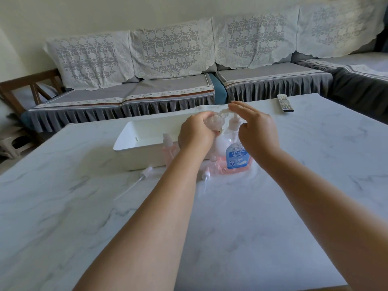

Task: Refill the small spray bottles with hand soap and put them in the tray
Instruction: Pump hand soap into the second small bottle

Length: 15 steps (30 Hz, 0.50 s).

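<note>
The left hand [196, 132] was curled round a small clear spray bottle [213, 122], which was held tilted under the spout of the hand soap pump bottle [236, 153], while the right hand [255, 128] was spread flat, fingers straight, over the pump head [234, 118] (whether the palm was already pressing could not be made out). For this step to be done well, the small bottle's mouth would best be kept tight against the spout and the pump pressed slowly, so that nothing was spilled on the table [210, 227]. Just behind the hands, toward the table's far edge, the white tray [134, 141] was set, with one pink-filled capped bottle [169, 148] standing against its near wall. Another small bottle [213, 164] was placed beside the pump bottle's base, and two loose spray tops [147, 171] [206, 174] were laid on the marble-patterned top nearby. A remote control [284, 102] was left near the far right corner. Beyond the table, a grey sofa [168, 85] draped in white lace was seen against a pale wall.
</note>
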Tool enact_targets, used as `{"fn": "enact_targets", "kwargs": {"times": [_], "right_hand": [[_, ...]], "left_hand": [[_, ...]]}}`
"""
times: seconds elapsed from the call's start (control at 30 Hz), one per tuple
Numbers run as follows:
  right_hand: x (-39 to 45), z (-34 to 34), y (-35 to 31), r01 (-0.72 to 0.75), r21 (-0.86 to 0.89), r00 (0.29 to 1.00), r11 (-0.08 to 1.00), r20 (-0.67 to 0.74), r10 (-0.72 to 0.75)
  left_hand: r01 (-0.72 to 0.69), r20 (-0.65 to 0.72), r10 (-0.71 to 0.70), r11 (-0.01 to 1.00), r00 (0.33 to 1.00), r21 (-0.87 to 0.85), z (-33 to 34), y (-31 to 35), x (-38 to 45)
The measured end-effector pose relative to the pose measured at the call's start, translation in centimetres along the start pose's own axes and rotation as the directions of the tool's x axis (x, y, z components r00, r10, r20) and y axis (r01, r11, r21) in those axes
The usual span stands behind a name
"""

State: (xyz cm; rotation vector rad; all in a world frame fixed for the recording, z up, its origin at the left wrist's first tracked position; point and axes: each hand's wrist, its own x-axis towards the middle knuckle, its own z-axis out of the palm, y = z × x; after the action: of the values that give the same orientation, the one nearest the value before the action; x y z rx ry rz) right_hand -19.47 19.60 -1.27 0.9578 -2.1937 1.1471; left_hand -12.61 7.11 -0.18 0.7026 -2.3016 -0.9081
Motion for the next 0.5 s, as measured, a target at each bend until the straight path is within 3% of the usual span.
{"fn": "enact_targets", "kwargs": {"times": [0.5], "right_hand": [[-0.5, 1.1, 0.2, 0.075, -0.046, 0.996, 0.996, -0.047, -0.078]], "left_hand": [[-0.013, -0.006, 0.013, 0.999, 1.0, 0.044, 0.1, 0.0, 0.0]]}}
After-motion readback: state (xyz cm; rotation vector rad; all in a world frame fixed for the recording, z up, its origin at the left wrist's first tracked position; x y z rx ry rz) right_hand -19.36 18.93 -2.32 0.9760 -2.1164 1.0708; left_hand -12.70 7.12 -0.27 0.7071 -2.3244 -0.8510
